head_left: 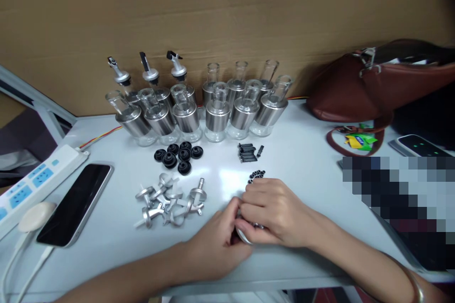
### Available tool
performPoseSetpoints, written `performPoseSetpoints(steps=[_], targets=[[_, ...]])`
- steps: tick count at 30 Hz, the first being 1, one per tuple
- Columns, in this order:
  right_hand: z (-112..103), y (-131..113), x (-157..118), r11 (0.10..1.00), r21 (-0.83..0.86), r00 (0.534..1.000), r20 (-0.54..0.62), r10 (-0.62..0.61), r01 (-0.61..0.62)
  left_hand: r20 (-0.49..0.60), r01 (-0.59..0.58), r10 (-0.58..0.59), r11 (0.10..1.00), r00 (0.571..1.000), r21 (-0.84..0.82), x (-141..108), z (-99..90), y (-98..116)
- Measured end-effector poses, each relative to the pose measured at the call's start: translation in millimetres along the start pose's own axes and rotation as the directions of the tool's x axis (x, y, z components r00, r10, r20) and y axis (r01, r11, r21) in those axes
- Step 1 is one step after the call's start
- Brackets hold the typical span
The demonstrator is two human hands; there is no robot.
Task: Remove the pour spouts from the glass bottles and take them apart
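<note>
My left hand and my right hand meet near the table's front edge, both closed around a silver metal pourer part that shows only partly between them. Just beyond my right hand lie small black rings, with a pile of black flip pieces behind. To the left are several silver pourer parts in a loose heap, and black ribbed stoppers beyond them. Glass bottles with steel sleeves stand in rows; three at the back left carry pourers.
A power strip, white cables and a black phone lie at the left. On the right are a brown leather bag, its strap, a green and yellow packet and a partly blurred dark object. Cardboard stands behind.
</note>
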State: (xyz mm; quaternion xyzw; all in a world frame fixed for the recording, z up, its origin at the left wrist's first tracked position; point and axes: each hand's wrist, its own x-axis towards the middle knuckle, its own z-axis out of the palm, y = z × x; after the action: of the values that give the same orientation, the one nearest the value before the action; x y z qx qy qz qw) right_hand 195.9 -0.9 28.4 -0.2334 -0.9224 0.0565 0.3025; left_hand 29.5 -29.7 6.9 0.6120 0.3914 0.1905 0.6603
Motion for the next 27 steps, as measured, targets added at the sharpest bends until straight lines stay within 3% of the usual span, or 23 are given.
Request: performPoseSetpoints(steps=[4,9,12,16,21,24,27], targets=[[0.5,-2.3,-1.0,0.999,0.018,0.998,-0.051,-0.033,0.033,0.078,0.092,-0.097,0.994,0.992,0.065,-3.8,3.2,12.2],[-2.0,-3.8,-1.3,0.999,0.017,0.997,-0.07,-0.031,0.032,0.198,0.273,-0.243,0.952,0.95,-0.142,-9.4,1.8,20.9],[-5.2,-6.7,-0.1,0.999,0.015,0.995,-0.094,-0.045,0.046,0.355,0.393,-0.313,0.902,0.881,-0.181,-8.5,-6.0,26.6],[-6.8,-14.8,0.9,0.996,0.052,0.991,-0.124,-0.059,0.065,0.604,0.524,-0.281,0.807,0.746,-0.272,-3.0,-14.8,32.4],[0.1,-25.6,-0.4,0.972,0.209,0.977,-0.206,-0.061,0.105,0.756,0.633,-0.324,0.759,0.569,-0.152,-2.1,-9.0,7.0],[4.8,-30.2,-0.6,0.931,0.348,0.983,-0.177,-0.052,0.112,0.771,0.651,-0.361,0.753,0.524,-0.09,-5.7,-3.3,-11.8],[4.2,-30.6,1.1,0.921,0.371,0.981,-0.185,-0.056,0.122,0.748,0.64,-0.388,0.766,0.539,-0.065,-7.0,-6.2,-5.5]])
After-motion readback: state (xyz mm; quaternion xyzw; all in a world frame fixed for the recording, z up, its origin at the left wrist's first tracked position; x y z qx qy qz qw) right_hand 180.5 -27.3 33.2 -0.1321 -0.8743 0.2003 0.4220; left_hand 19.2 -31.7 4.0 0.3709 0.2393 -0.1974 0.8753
